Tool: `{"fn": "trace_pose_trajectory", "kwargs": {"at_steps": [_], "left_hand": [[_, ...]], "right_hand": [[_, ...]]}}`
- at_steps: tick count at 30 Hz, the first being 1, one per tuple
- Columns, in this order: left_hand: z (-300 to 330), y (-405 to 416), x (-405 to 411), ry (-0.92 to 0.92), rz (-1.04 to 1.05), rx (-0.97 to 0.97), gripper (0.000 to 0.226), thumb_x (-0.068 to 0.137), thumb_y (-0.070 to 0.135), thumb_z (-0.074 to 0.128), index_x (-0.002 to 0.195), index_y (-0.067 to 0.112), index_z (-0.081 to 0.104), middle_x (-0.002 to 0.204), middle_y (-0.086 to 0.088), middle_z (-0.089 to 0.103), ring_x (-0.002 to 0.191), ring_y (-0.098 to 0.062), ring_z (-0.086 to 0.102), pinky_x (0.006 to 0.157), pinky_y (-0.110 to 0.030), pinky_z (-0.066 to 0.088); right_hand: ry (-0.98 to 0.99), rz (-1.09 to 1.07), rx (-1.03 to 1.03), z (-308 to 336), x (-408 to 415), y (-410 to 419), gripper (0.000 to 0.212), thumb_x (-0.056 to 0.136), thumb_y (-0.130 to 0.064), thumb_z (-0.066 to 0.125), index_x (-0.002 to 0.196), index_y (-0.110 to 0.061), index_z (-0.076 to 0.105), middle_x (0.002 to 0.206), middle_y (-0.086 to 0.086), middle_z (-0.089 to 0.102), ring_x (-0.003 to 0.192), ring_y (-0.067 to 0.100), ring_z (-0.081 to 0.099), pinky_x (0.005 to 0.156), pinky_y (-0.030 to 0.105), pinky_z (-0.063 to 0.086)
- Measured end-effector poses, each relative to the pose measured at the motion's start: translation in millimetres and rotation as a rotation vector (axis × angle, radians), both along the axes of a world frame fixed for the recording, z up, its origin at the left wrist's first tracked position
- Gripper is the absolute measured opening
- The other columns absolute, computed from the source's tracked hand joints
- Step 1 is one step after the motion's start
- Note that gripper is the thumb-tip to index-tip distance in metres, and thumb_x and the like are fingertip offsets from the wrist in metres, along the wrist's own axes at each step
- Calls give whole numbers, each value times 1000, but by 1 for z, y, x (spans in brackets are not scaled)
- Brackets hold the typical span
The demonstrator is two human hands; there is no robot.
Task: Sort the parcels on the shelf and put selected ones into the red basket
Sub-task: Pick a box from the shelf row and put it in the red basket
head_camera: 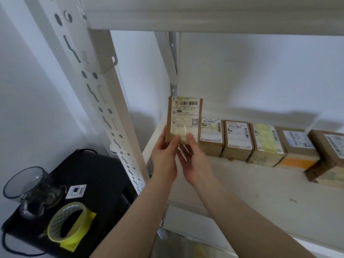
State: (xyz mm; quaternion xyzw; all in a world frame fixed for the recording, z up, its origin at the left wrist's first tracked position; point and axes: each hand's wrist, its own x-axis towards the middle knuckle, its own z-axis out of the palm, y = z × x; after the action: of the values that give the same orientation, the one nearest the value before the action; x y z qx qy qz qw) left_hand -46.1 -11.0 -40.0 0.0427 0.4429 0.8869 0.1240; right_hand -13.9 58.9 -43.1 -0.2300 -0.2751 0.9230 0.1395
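A parcel point(183, 121) is pinched at its bottom edge by the left hand point(164, 157) and right hand point(194, 161), label forward, probably for reading. The other parcels point(260, 144) are lined up at 3 o'clock on the shelf point(251, 187).

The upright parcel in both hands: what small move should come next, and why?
Probably lift the upright parcel clear of the shelf to read its label. The left hand and right hand grip its lower edge, label facing the camera, at the left end of the parcel row. No red basket is visible.
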Motion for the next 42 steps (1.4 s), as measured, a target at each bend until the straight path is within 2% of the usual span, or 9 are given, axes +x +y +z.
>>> {"fn": "trace_pose_trajectory", "kwargs": {"at_steps": [7,12,16,21,28,32,34,39,42], "left_hand": [[1,1,-5,-25,20,-50,52,87,0,65,137,13,55,124,-11,68,118,-27,64,105,-44,47],[-2,7,-10,-67,80,-204,41,89,11,68,128,21,63,112,1,74,98,-7,71,71,-13,55],[-9,14,-16,-148,86,-289,38,88,14,70,125,21,65,110,0,74,96,-12,72,84,-28,58],[-16,23,-32,-296,90,-378,35,87,15,71,121,12,65,107,-6,74,86,-14,70,65,-24,54],[-22,40,-51,-368,79,-451,28,87,15,71,113,9,68,89,-4,72,74,-16,67,57,-26,51],[-26,44,-59,-363,46,-496,21,88,16,70,108,11,67,89,-4,70,71,-14,65,53,-23,49],[-28,46,-61,-351,44,-519,21,88,16,70,108,11,67,91,-4,70,73,-16,66,56,-23,50],[-34,51,-65,-328,53,-559,22,87,18,70,108,12,69,101,-7,73,93,-26,70,84,-36,57],[-37,52,-66,-306,61,-571,27,85,22,72,110,13,68,103,-5,73,94,-25,70,90,-41,57]], "right_hand": [[-27,2,-2,0,-5,0,49,80,-25,77,126,-15,66,121,7,72,119,20,64,103,36,49],[-213,27,10,-8,-20,6,49,78,-36,82,119,-14,68,120,7,71,113,17,65,83,29,55],[-346,77,-1,-17,-37,12,51,70,-44,86,109,-13,71,117,10,72,112,23,67,94,38,56],[-487,104,14,-24,-50,18,59,68,-52,84,112,-16,68,115,9,70,107,28,66,94,43,55],[-555,151,122,-29,-57,31,45,76,-53,78,98,-16,66,115,11,70,111,32,65,98,47,52],[-600,187,204,-34,-59,37,55,77,-60,73,108,-15,69,115,14,72,109,31,68,93,40,54],[-607,196,220,-35,-59,39,55,79,-61,70,107,-14,69,118,15,70,106,30,68,89,38,54],[-593,200,204,-35,-59,41,55,82,-59,69,112,-13,67,119,14,69,112,31,66,94,41,55],[-594,211,205,-34,-58,41,50,82,-59,69,102,-13,67,120,15,68,113,32,66,97,44,54]]}}
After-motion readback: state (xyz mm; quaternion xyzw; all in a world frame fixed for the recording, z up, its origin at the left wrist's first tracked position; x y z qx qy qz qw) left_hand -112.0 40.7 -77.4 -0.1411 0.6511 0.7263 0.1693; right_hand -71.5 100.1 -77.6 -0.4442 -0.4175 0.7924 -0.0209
